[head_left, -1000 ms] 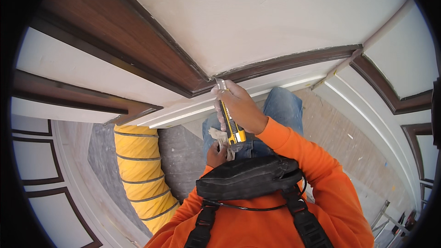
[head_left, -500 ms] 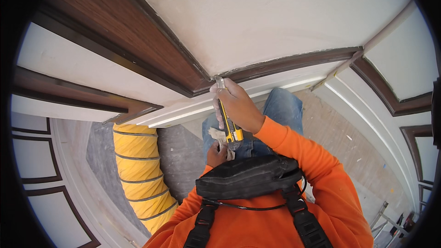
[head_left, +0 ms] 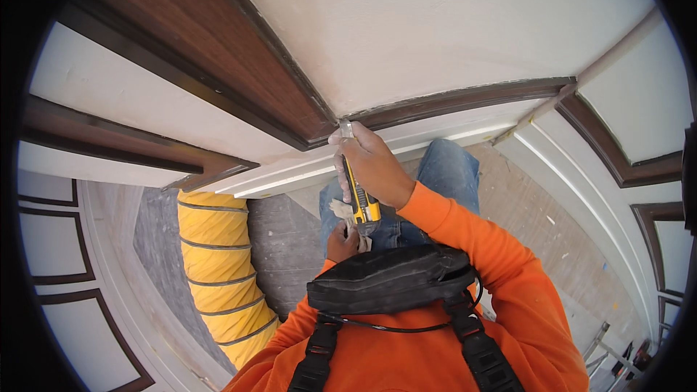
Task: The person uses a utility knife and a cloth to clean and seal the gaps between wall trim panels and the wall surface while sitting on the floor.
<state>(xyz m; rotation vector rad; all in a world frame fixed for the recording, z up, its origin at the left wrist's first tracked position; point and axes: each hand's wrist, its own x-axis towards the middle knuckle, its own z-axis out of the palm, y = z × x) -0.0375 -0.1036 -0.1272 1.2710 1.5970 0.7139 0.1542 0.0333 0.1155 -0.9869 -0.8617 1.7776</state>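
My right hand (head_left: 379, 168) is closed around a yellow-and-black utility knife (head_left: 365, 207). Its metal blade points away from me and meets the lower corner of the dark brown wood trim (head_left: 319, 135), where the trim borders the white wall panel (head_left: 450, 29). Nearer to my body, my left hand (head_left: 341, 242) is closed on a crumpled off-white scrap (head_left: 341, 209); whether that is cloth or paper I cannot tell. Part of the left hand's fingers is hidden behind the knife handle.
A ribbed yellow duct hose (head_left: 218, 254) lies on the floor to the left. White baseboard (head_left: 435, 135) runs below the trim, close to my knees (head_left: 449, 170). More framed panels curve away on both sides. Some metal-framed equipment (head_left: 613, 352) stands at the lower right.
The view has shifted slightly. The knife's blade remains at the trim corner, with the right hand tilted a little differently. My left hand still grips the scrap in about the same place.
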